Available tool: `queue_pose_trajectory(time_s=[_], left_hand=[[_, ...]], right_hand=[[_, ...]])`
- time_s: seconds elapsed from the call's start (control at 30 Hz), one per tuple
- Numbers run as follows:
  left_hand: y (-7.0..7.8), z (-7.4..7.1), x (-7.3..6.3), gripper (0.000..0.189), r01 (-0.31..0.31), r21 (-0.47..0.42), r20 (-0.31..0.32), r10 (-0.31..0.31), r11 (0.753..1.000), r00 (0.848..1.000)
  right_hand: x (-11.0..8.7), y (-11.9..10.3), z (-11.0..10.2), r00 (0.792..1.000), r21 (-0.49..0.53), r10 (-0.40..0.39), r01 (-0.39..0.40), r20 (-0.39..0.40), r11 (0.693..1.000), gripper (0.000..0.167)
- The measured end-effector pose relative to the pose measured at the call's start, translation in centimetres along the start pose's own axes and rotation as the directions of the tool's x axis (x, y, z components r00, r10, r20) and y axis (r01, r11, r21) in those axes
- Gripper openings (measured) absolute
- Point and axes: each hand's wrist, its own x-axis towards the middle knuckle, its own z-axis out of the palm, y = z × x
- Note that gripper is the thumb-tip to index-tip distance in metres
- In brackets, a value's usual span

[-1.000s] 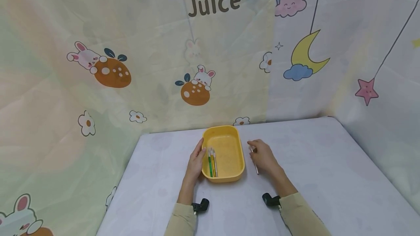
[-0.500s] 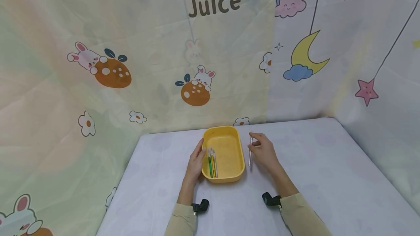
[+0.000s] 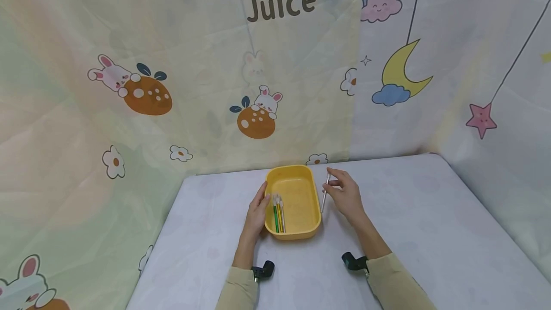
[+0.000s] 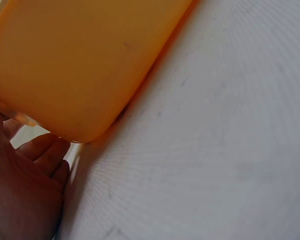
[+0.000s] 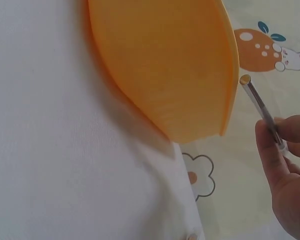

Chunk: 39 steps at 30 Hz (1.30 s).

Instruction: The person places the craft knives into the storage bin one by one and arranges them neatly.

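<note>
Pinching a pen (image 3: pixel 324 201) just right of the tray (image 3: pixel 299 210), my right hand (image 3: pixel 346 199) partly covers the pen; my left hand (image 3: pixel 256 214), cut off in its wrist view, grips the tray's left side.

One yellow tray (image 3: pixel 299 209), three pens (image 3: pixel 279 215) inside, one silver pen (image 3: pixel 325 200) outside, two hands (image 3: pixel 347 199), two wrist cameras (image 3: pixel 354 261)

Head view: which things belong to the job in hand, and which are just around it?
In the job:
Yellow tray, its side gripped by the left hand
Silver pen-like stick, pinched by the right hand
Slim sticks lying in the tray

Just around it:
White-covered table
Printed backdrop
Black wrist cameras
</note>
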Motion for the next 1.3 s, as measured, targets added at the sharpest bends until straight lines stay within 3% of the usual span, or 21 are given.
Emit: queue_pose_trajectory(time_s=[0.27,0.63,1.3], left_hand=[[0.3,0.0,-0.1,0.049,0.002,-0.017,0.007,-0.002,1.0,1.0],[0.2,-0.2,0.0,0.05,-0.031,-0.044,0.027,0.033,0.999,0.999],[0.1,-0.1,0.1,0.05,-0.036,-0.025,0.023,0.036,0.999,0.999]], right_hand=[[-0.2,-1.0,0.7,1.0,0.002,0.026,-0.026,0.006,1.0,0.057],[0.1,-2.5,2.9,0.997,0.007,-0.032,0.031,0.065,0.999,0.057],[0.1,-2.4,5.5,0.991,-0.034,-0.058,0.062,0.12,0.997,0.055]])
